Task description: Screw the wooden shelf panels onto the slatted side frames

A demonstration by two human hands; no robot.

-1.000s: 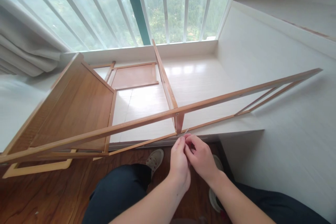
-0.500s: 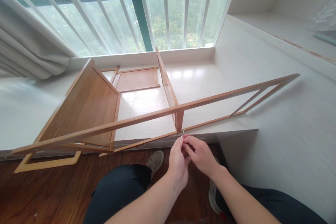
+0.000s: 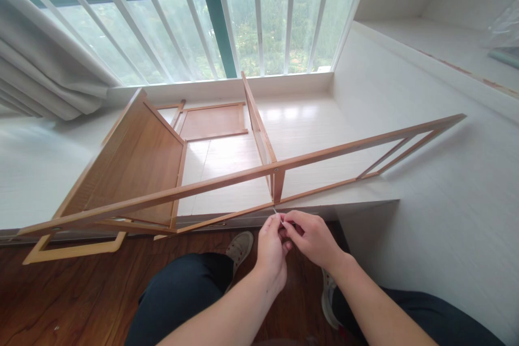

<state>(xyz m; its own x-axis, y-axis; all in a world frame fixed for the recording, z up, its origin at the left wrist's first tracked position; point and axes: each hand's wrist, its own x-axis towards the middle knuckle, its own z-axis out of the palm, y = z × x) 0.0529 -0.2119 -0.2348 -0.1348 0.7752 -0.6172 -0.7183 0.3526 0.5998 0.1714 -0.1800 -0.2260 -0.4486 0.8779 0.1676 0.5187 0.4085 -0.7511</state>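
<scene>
My left hand [image 3: 272,248] and my right hand [image 3: 311,235] meet just in front of the wooden frame [image 3: 227,177]. Both are closed, fingertips pinching a thin metal rod [image 3: 275,210] that could be a hex key or a bolt; its lower part is hidden by the fingers. The rod's tip points up and left, close to the frame's lower rail below the middle upright [image 3: 278,186]. I cannot tell whether it touches the wood. A small metal fastener [image 3: 276,170] shows in the upper rail above that upright.
A solid wooden panel [image 3: 133,159] stands at the frame's left end, with a pale wooden handle-shaped piece [image 3: 77,252] below. Another panel [image 3: 213,121] lies on the white ledge [image 3: 300,119] under the barred window. A white wall [image 3: 446,184] rises right; my feet are on the wooden floor [image 3: 81,303].
The rod has tilted from leaning right to leaning left, its tip moving left and slightly down. My hands have shifted slightly, still together. The frame stays in place.
</scene>
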